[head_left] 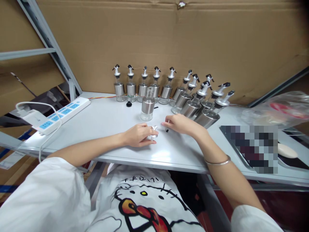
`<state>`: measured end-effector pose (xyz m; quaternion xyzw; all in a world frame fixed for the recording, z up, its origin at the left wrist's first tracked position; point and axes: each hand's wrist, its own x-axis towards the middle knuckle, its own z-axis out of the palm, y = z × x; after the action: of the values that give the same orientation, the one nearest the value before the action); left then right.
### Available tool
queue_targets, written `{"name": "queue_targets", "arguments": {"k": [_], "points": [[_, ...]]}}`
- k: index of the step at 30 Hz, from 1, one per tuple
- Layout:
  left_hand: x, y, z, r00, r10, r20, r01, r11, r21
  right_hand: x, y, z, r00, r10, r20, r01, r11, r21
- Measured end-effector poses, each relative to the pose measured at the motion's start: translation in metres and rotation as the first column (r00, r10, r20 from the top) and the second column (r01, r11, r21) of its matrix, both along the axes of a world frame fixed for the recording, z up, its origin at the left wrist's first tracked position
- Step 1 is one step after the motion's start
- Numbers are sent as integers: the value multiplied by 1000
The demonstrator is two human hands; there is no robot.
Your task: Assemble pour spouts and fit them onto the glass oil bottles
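My left hand [138, 134] is closed around a silver pourer top [154, 132], held just above the table near its front. My right hand [180, 123] is a short way to the right, fingers bent together in a pinch. What sits between those fingertips is too small to make out. Just below them is a small black piece [167, 130]. Beyond my hands stands an upright glass bottle [148, 106] with a steel band and an open neck. A black stopper [129, 104] lies to its left, and a thin black piece [156, 107] is at its right.
Several bottles with pourer tops [165, 91] line the back and right of the white table [108, 119]. A power strip [65, 114] with a white cable is at left. At right are a blurred-out flat object [253, 148] and a clear plastic bag [277, 109].
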<state>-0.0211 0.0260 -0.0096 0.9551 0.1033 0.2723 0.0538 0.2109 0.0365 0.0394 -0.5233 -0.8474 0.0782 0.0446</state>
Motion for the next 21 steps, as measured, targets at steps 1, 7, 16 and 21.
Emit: {"name": "queue_targets", "arguments": {"k": [1, 7, 16, 21], "points": [[0, 0, 0, 1000, -7, 9, 7, 1000, -1, 0, -1, 0, 999, -19, 33, 19, 1000, -17], [1, 2, -2, 990, -67, 122, 57, 995, 87, 0, -4, 5, 996, 34, 87, -12, 970, -242], [2, 1, 2, 983, -89, 158, 64, 986, 156, -2, -6, 4, 990, 111, -89, -116, 992, -47], [2, 1, 0, 984, -69, 165, 45, 988, 145, -4, -5, 3, 933, 196, -303, -155, 976, 153]]}}
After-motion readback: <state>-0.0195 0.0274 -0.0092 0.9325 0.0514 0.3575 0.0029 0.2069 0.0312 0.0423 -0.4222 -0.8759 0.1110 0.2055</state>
